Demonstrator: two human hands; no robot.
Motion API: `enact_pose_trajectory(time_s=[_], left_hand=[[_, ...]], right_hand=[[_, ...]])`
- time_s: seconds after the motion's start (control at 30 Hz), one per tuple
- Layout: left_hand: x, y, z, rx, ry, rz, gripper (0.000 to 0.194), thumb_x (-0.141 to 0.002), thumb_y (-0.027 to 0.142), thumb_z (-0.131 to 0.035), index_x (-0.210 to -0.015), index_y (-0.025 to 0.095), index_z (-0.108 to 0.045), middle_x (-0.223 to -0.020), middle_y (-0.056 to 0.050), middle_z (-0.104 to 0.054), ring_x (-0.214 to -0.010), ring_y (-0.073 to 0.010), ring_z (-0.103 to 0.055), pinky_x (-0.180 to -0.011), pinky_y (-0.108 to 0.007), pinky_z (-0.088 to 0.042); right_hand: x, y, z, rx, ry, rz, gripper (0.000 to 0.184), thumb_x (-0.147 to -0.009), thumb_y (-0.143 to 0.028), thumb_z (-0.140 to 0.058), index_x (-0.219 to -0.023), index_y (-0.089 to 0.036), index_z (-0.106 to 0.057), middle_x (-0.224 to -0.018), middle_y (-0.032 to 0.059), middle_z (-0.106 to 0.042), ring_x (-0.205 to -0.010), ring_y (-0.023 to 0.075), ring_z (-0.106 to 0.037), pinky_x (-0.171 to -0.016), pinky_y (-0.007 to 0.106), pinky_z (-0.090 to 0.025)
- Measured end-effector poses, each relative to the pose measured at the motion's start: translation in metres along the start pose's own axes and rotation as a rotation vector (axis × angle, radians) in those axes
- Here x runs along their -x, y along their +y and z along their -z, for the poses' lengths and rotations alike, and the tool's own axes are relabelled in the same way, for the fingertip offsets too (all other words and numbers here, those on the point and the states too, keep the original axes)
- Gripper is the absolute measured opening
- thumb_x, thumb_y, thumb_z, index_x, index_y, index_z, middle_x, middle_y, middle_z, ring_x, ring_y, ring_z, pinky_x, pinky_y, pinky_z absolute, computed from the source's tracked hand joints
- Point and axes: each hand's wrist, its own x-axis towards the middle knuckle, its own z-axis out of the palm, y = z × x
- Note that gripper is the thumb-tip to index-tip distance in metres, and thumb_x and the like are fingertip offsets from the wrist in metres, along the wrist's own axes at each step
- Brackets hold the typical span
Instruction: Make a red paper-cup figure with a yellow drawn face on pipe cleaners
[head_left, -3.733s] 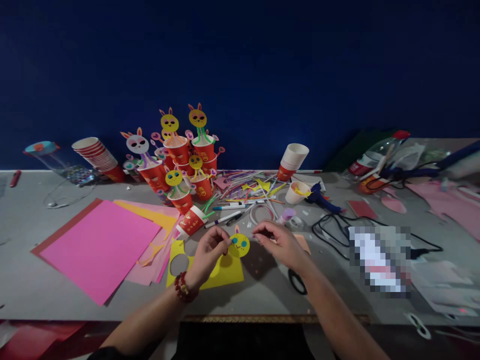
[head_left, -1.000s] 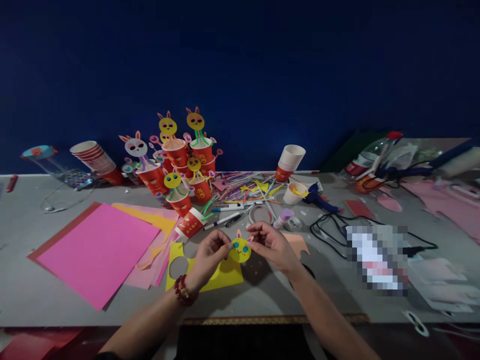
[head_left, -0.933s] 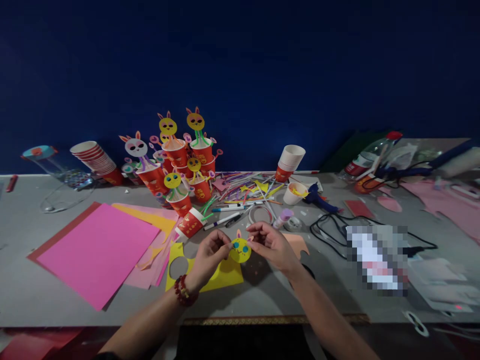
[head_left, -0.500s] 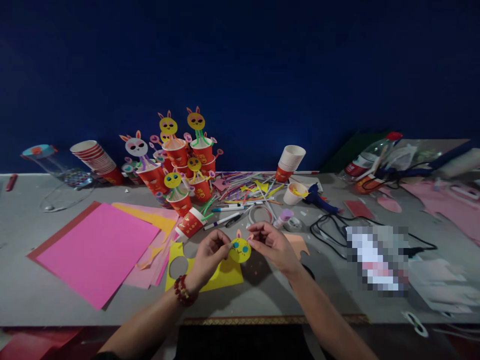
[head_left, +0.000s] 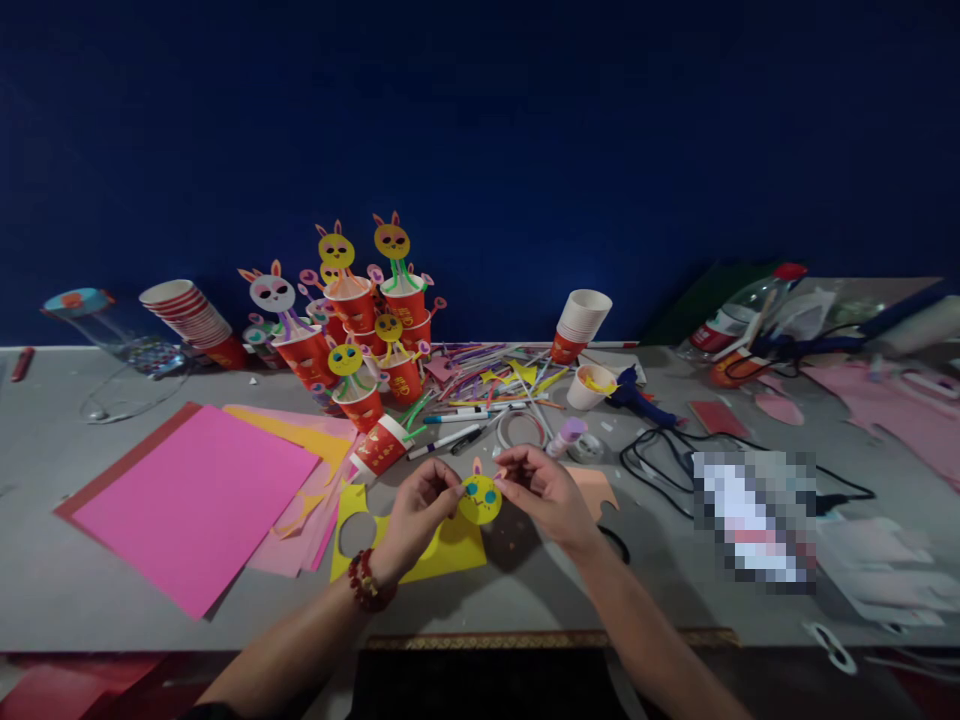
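Note:
A round yellow paper rabbit face (head_left: 481, 503) with blue eyes and a drawn mouth is held above the table between my hands. My left hand (head_left: 427, 505), with a beaded bracelet at the wrist, pinches its left edge. At the upper right edge, my right hand (head_left: 549, 495) has thumb and fingers closed on a small pink paper ear (head_left: 501, 474). Another ear (head_left: 478, 467) stands up from the top of the face. Beneath my left hand lies a yellow paper sheet (head_left: 457, 555) with a round hole cut out.
Red paper cups (head_left: 360, 408) with rabbit figures stand at the back left. Pink sheets (head_left: 199, 505) lie left. Behind my hands are markers (head_left: 456, 417), a tape roll (head_left: 521, 430), a glue stick (head_left: 568, 436) and loose plastic-like sticks (head_left: 480, 375). A blue glue gun (head_left: 645, 402) and black cable (head_left: 660, 440) lie right.

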Motion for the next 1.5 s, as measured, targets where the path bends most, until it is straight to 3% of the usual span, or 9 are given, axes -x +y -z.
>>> enact_pose_trajectory(time_s=[0.8, 1.5], left_hand=[[0.0, -0.003, 0.001, -0.004, -0.008, -0.014, 0.031, -0.081, 0.042, -0.076, -0.078, 0.016, -0.059, -0.072, 0.002, -0.056, -0.059, -0.009, -0.049, -0.055, -0.02, -0.04], [0.001, -0.005, 0.001, -0.054, -0.033, -0.072, 0.029, -0.085, 0.041, -0.073, -0.08, 0.016, -0.058, -0.073, 0.001, -0.055, -0.063, -0.0102, -0.046, -0.058, -0.022, -0.037]], right_hand=[[0.001, 0.001, -0.005, -0.068, 0.013, 0.009, 0.03, -0.079, -0.037, -0.079, -0.101, -0.023, -0.066, -0.086, 0.0019, -0.067, -0.079, 0.017, -0.063, -0.075, 0.029, -0.052], [0.006, -0.002, -0.011, 0.073, 0.123, 0.073, 0.029, -0.083, -0.031, -0.071, -0.108, -0.022, -0.058, -0.084, 0.0017, -0.068, -0.075, 0.0167, -0.063, -0.07, 0.029, -0.051]])
